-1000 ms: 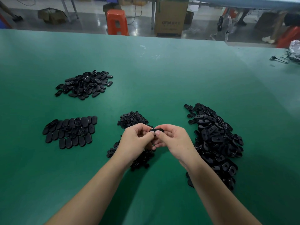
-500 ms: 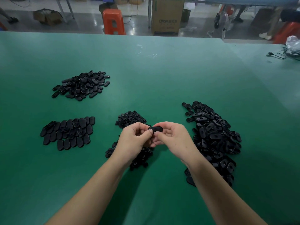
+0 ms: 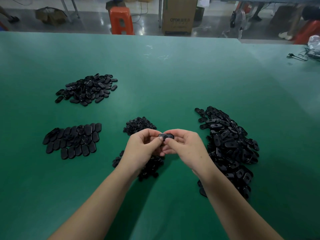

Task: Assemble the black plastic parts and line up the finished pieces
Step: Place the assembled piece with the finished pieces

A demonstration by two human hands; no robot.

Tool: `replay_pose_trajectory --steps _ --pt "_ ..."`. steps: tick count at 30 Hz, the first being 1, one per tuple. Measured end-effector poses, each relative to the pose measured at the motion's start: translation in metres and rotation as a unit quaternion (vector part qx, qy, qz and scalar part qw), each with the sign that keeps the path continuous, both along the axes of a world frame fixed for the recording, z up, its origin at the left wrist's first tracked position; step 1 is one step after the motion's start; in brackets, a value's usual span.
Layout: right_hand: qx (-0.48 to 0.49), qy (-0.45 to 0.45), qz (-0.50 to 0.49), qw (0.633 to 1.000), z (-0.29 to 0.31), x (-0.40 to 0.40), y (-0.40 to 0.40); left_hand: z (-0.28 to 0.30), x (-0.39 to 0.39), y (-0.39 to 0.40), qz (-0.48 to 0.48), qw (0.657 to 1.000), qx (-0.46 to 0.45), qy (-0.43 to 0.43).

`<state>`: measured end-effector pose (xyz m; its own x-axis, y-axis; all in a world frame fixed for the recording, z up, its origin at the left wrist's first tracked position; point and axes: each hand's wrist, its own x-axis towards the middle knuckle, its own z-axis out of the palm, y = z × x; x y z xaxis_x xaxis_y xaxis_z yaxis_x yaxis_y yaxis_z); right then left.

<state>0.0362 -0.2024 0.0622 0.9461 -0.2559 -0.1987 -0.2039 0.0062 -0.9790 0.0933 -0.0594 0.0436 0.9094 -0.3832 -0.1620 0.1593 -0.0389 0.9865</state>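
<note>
My left hand (image 3: 143, 149) and my right hand (image 3: 186, 147) meet over the middle of the green table (image 3: 173, 80), both pinching one small black oval plastic part (image 3: 166, 135) between thumbs and fingertips. A big heap of black oval shells (image 3: 228, 146) lies to the right of my right hand. Small round black inserts (image 3: 138, 126) are piled just beyond and under my hands. Lined-up finished pieces (image 3: 72, 142) form rows at the left. Another loose pile of black parts (image 3: 88, 89) sits further back at the left.
Beyond the table's far edge stand an orange plastic stool (image 3: 122, 20) and a cardboard box (image 3: 179, 18) on the floor. A black cable (image 3: 297, 57) and a crumpled plastic bag (image 3: 314, 43) lie at the table's far right.
Both hands stay together over the same spot, working the black part; its top face with a round recess now shows more plainly between the fingertips.
</note>
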Motion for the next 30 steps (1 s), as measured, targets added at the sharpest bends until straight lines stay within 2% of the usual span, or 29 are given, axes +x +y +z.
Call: replay_pose_trajectory --steps 2,5,7,11,14,18,22,27,30 --pt "0.025 0.010 -0.016 1.000 -0.001 0.001 0.001 -0.001 -0.001 0.001 0.013 0.990 0.079 -0.117" --pt "0.047 0.017 -0.030 0.998 -0.002 0.001 0.001 0.001 -0.004 0.002 0.016 0.935 0.184 -0.302" --pt "0.051 0.018 -0.031 0.998 -0.003 0.001 0.001 0.000 -0.006 0.003 0.021 0.914 0.202 -0.352" --pt "0.050 0.021 -0.032 0.998 -0.006 0.001 0.001 -0.001 -0.008 0.002 0.043 0.885 0.232 -0.400" --pt "0.035 0.018 -0.030 0.999 -0.009 0.001 0.002 -0.001 -0.009 0.000 0.046 0.892 0.246 -0.377" --pt "0.007 0.009 -0.024 1.000 -0.012 0.001 0.005 0.001 -0.007 -0.003 0.059 0.935 0.227 -0.265" --pt "0.013 0.007 -0.017 1.000 -0.014 0.003 0.009 0.001 -0.005 -0.005 0.061 0.959 0.206 -0.184" --pt "-0.029 0.003 -0.027 0.999 -0.017 0.002 0.009 0.001 -0.005 -0.006 0.061 0.960 0.208 -0.179" --pt "-0.058 0.000 -0.037 0.998 -0.018 0.002 0.011 0.001 -0.007 -0.007 0.062 0.953 0.212 -0.205"
